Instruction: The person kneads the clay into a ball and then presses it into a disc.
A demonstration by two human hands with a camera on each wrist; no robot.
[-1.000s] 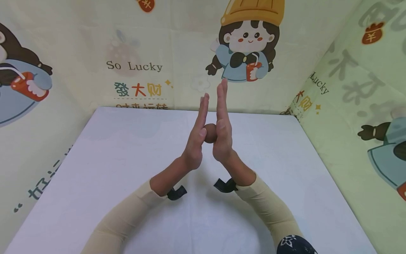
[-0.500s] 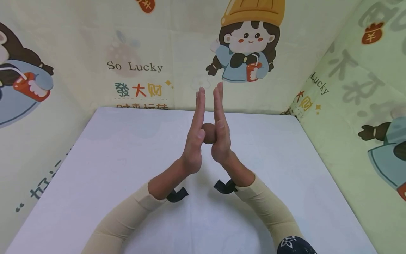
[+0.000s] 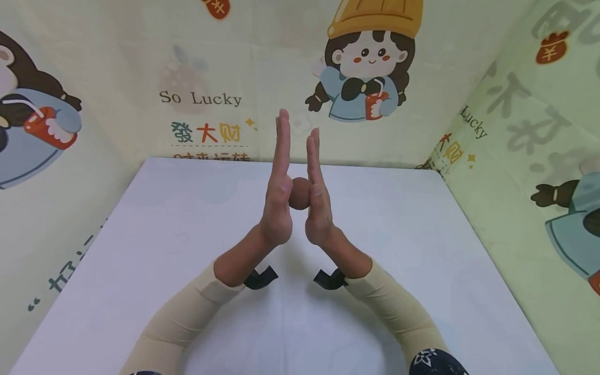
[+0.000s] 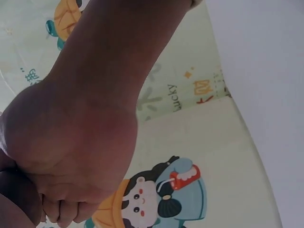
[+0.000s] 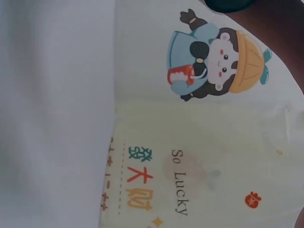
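Note:
A brown ball (image 3: 300, 194), perhaps of clay or dough, sits between two facing palms in the head view. My left hand (image 3: 277, 200) presses it from the left with long, straight fingers aimed at the back wall. From the right, my right hand (image 3: 320, 205) presses with its palm, fingers also straight. Both hands are raised above the white table. In the left wrist view, a palm (image 4: 71, 142) fills the left side, and part of the dark ball (image 4: 19, 194) shows at the lower left corner. The right wrist view barely catches any hand.
The white table (image 3: 197, 208) stretches beneath the arms. Patterned sheeting (image 3: 272, 62) with cartoon figures and lettering stands behind it and at both sides. Black curved pieces (image 3: 261, 278) stick out at both wrists.
The left hand has slid forward and the right hand has slipped back, so the left fingertips now reach farther. Both hands and the ball have shifted slightly left.

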